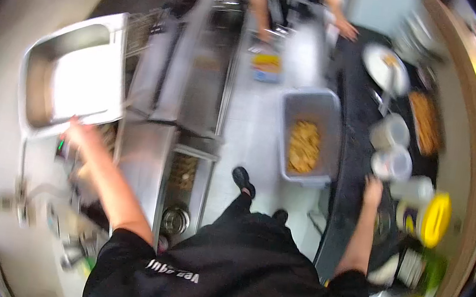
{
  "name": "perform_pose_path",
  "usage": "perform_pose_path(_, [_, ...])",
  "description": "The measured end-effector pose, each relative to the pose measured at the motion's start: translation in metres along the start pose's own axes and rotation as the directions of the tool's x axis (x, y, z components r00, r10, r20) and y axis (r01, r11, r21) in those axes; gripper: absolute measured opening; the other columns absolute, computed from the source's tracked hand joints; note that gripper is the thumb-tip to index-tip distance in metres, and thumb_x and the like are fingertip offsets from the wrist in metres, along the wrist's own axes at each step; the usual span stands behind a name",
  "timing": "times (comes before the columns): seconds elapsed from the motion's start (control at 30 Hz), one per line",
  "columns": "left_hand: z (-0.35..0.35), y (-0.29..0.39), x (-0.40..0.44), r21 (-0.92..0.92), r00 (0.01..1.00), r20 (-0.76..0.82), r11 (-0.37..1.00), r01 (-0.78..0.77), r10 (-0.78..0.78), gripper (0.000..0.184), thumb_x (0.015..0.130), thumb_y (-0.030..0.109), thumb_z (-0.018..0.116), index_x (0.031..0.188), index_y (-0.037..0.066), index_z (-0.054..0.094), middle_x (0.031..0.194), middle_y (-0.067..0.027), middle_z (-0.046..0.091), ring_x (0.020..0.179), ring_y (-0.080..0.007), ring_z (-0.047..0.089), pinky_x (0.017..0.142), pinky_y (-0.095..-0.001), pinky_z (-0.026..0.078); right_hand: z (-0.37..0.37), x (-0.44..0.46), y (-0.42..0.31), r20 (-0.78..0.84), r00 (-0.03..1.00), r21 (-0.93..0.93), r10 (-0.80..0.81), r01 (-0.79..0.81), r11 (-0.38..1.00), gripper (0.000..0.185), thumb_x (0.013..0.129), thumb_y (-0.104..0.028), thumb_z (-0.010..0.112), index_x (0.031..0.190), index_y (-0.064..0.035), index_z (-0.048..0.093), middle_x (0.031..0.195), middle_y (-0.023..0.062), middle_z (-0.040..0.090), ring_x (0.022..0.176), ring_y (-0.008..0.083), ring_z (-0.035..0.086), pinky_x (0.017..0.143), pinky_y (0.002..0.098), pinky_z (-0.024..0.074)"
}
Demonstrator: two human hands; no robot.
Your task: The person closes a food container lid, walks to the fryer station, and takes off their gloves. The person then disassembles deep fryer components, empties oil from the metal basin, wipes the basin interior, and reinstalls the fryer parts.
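Note:
On the left, a deep rectangular steel pan (pixel 73 76) is tilted so that its bright inside shows. My left hand (pixel 78 130) is closed on the pan's lower rim, its fingers partly blurred. Across the aisle, my right hand (pixel 372 190) rests at the black counter (pixel 351 163), fingers stretched out and holding nothing. Just beyond that hand stand a white tub (pixel 392 163) and another pale container (pixel 390 132). Between counter and aisle is a grey bin (pixel 327 133) with golden food pieces (pixel 304 148) in it.
Ahead, another person's hand (pixel 345 28) is at the counter's far end. A yellow and blue box (pixel 266 68) is in the aisle near that person. A white plate (pixel 378 65), a tray of orange-brown food (pixel 426 122) and a yellow-lidded container (pixel 436 219) line the right side. Steel equipment (pixel 139 165) runs along the left.

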State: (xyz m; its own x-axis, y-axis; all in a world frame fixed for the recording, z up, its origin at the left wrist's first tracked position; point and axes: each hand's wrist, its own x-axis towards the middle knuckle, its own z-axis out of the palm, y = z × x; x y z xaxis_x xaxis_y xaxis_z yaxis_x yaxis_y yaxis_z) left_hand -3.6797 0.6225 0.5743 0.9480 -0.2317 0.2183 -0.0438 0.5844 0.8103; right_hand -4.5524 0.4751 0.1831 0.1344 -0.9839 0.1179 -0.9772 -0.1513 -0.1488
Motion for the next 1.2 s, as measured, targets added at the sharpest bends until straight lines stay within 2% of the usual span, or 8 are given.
perform_pose_path(0.27, [0.038, 0.034, -0.12, 0.123, 0.956, -0.163, 0.967, -0.225, 0.243, 0.071, 0.072, -0.018, 0.041, 0.138, 0.007, 0.035, 0.126, -0.0113, 0.052, 0.11, -0.0267, 0.055, 0.093, -0.0402, 0.048, -0.087, 0.091, -0.127, 0.487, 0.873, 0.672, 0.004, -0.378, 0.637, 0.047, 0.097, -0.023, 0.054, 0.137, -0.0012, 0.044, 0.096, 0.0147, 0.06, 0.091, 0.0265, 0.059, 0.082, 0.0344, 0.0468])
perform_pose_path(0.37, [0.024, 0.031, -0.129, 0.26, 0.939, -0.145, 0.928, -0.267, 0.311, 0.069, 0.074, -0.018, 0.042, 0.138, 0.007, 0.036, 0.122, -0.0098, 0.054, 0.106, -0.023, 0.056, 0.091, -0.0321, 0.046, -0.204, 0.137, -0.3, 0.019, 0.886, 0.817, -0.462, 0.253, 0.518, 0.041, 0.097, -0.015, 0.054, 0.135, -0.0008, 0.047, 0.117, 0.0136, 0.048, 0.111, 0.0223, 0.05, 0.095, 0.0298, 0.04])
perform_pose_path(0.6, [0.007, 0.029, -0.138, 0.257, 0.95, -0.088, 0.928, -0.271, 0.301, 0.05, 0.087, -0.012, 0.049, 0.134, 0.003, 0.04, 0.124, -0.0092, 0.056, 0.108, -0.0176, 0.056, 0.094, -0.0299, 0.043, -0.35, 0.105, -0.694, -0.623, 0.281, 0.453, -0.73, 0.89, -0.044, 0.037, 0.079, -0.01, 0.067, 0.115, -0.0078, 0.058, 0.109, 0.0124, 0.062, 0.103, 0.0298, 0.057, 0.081, 0.0402, 0.0494])
perform_pose_path(0.73, [0.0, 0.031, -0.137, 0.264, 0.956, -0.088, 0.932, -0.249, 0.28, 0.048, 0.087, -0.011, 0.049, 0.132, 0.004, 0.042, 0.121, -0.0078, 0.057, 0.107, -0.0158, 0.056, 0.094, -0.0293, 0.043, -0.366, 0.159, -0.839, -0.808, 0.181, 0.18, -0.561, 0.982, 0.057, 0.018, 0.081, -0.01, 0.061, 0.098, -0.0049, 0.059, 0.102, 0.0138, 0.059, 0.097, 0.0321, 0.056, 0.08, 0.0409, 0.051])
perform_pose_path(0.9, [0.001, 0.052, -0.133, 0.094, 0.971, -0.101, 0.974, -0.206, 0.215, 0.049, 0.086, -0.011, 0.049, 0.132, 0.004, 0.042, 0.117, -0.006, 0.059, 0.106, -0.0136, 0.056, 0.094, -0.0281, 0.043, -0.343, 0.159, -0.919, -0.794, 0.18, 0.095, -0.58, 0.98, 0.175, 0.011, 0.083, -0.007, 0.056, 0.092, -0.0036, 0.062, 0.101, 0.0185, 0.055, 0.095, 0.0353, 0.056, 0.078, 0.0427, 0.0522])
perform_pose_path(1.03, [-0.017, 0.045, -0.119, 0.17, 0.979, -0.087, 0.971, -0.169, 0.185, 0.061, 0.086, -0.013, 0.044, 0.144, 0.002, 0.031, 0.134, -0.0094, 0.049, 0.12, -0.0151, 0.05, 0.101, -0.0273, 0.038, -0.297, 0.12, -0.934, -0.587, 0.304, 0.475, -0.75, 0.88, -0.015, 0.02, 0.085, -0.008, 0.058, 0.103, -0.0038, 0.066, 0.109, 0.019, 0.058, 0.097, 0.035, 0.059, 0.08, 0.0417, 0.0518])
perform_pose_path(1.07, [-0.017, 0.044, -0.117, 0.156, 0.972, -0.119, 0.97, -0.185, 0.205, 0.054, 0.086, -0.012, 0.046, 0.137, 0.003, 0.038, 0.124, -0.0071, 0.055, 0.112, -0.0138, 0.053, 0.097, -0.0272, 0.04, -0.294, 0.106, -0.912, -0.676, -0.242, -0.123, -0.696, 0.968, -0.218, 0.021, 0.085, -0.006, 0.057, 0.104, -0.0029, 0.065, 0.109, 0.0188, 0.058, 0.094, 0.0352, 0.06, 0.082, 0.0414, 0.0516])
perform_pose_path(1.2, [-0.013, 0.039, -0.116, 0.236, 0.945, -0.138, 0.937, -0.259, 0.296, 0.057, 0.084, -0.014, 0.045, 0.138, 0.001, 0.036, 0.132, -0.0086, 0.047, 0.12, -0.0158, 0.047, 0.102, -0.0282, 0.035, -0.282, 0.106, -0.897, -0.584, -0.227, 0.024, -0.78, 0.955, -0.296, 0.024, 0.08, -0.003, 0.058, 0.103, -0.0034, 0.065, 0.108, 0.019, 0.058, 0.099, 0.0329, 0.06, 0.085, 0.0399, 0.0514])
